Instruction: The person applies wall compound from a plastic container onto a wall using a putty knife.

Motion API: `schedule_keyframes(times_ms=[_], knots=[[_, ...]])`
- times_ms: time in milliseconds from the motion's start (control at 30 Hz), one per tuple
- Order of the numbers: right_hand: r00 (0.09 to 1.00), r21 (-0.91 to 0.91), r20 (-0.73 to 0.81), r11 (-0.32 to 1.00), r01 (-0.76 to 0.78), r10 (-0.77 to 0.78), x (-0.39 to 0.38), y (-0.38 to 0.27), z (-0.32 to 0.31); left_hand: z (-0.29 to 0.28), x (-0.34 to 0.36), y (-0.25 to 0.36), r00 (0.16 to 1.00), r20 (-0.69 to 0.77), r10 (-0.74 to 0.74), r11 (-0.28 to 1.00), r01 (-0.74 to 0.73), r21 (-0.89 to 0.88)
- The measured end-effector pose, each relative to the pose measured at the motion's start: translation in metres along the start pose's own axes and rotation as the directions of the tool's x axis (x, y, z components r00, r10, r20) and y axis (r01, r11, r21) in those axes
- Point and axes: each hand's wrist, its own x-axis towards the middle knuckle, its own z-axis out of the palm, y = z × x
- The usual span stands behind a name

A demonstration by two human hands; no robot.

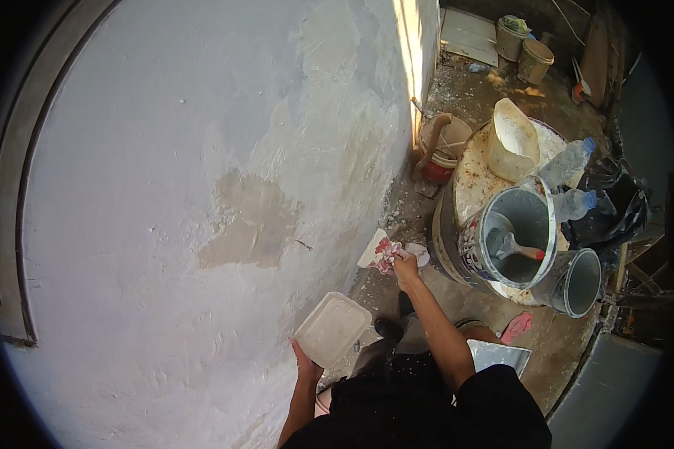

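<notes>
My left hand (305, 363) is closed on the edge of a shallow, pale rectangular plastic tray (333, 329), close to the wall. Its inside faces up and looks smeared with a thin whitish film. My right hand (407, 271) grips a putty knife (382, 253), whose broad pale blade points left toward the wall and has red and white smears near the handle. The knife is to the right of and beyond the tray, apart from it. Left of both hands rises a whitish plastered wall (142, 165) with a bare tan patch (254, 221).
On the right stands a round drum (464, 176) bearing a large bucket (535, 262) with a brush, a cut-open jug (513, 138) and plastic bottles (569, 165). A grey bucket (580, 284), a red-and-white pail (442, 161) and a pink cloth (517, 327) are nearby.
</notes>
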Motion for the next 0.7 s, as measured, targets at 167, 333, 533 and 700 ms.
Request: schedule_keyframes(times_ms=[167, 333, 533, 700], knots=[[0.999, -0.018, -0.04, 1.0, -0.002, 0.001, 0.046, 0.049, 0.008, 0.007, -0.008, 0.008, 0.999, -0.041, 0.0, 0.998, 0.003, 0.07], [0.957, -0.226, -0.219, 0.964, 0.14, -0.19, 0.081, 0.044, 0.053, 0.016, -0.011, 0.012, 0.989, -0.148, -0.011, 0.997, 0.023, 0.077], [0.919, -0.359, -0.029, 0.862, 0.358, -0.394, 0.032, -0.01, 0.144, 0.014, -0.012, 0.014, 0.992, -0.121, 0.021, 0.996, -0.009, 0.094], [0.823, -0.238, 0.208, 0.789, 0.567, -0.529, -0.054, -0.047, 0.153, 0.026, -0.014, 0.019, 0.996, -0.087, 0.021, 0.998, -0.016, 0.058]])
